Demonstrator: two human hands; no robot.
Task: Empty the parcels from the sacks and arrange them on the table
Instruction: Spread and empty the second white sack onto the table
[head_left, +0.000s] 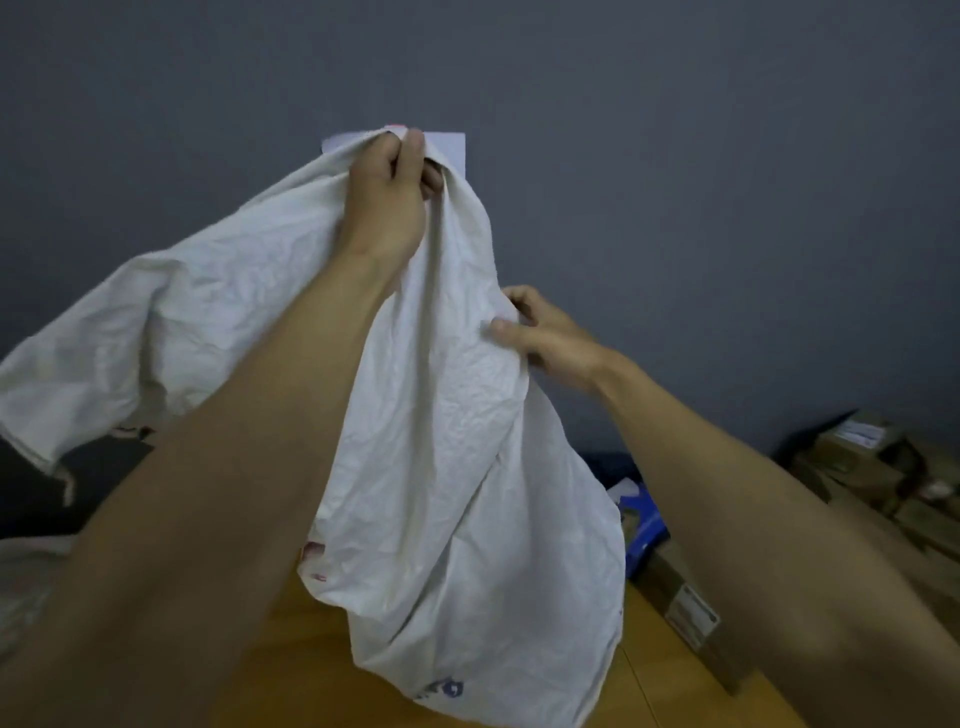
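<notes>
A large crumpled white sack (457, 447) hangs in front of me above the wooden table (311, 670). My left hand (389, 192) is raised high and grips the sack's top bunched in its fingers. My right hand (545, 332) pinches the sack's right edge lower down. The sack's lower end touches the table near me. A flap of the sack spreads out to the left. I cannot see what is inside the sack.
Brown cardboard parcels (872, 467) are stacked at the right. A blue-and-white box (641, 525) and a long brown parcel with a label (691, 618) lie on the table right of the sack. A grey wall fills the background. Dark and pale items sit at the left edge.
</notes>
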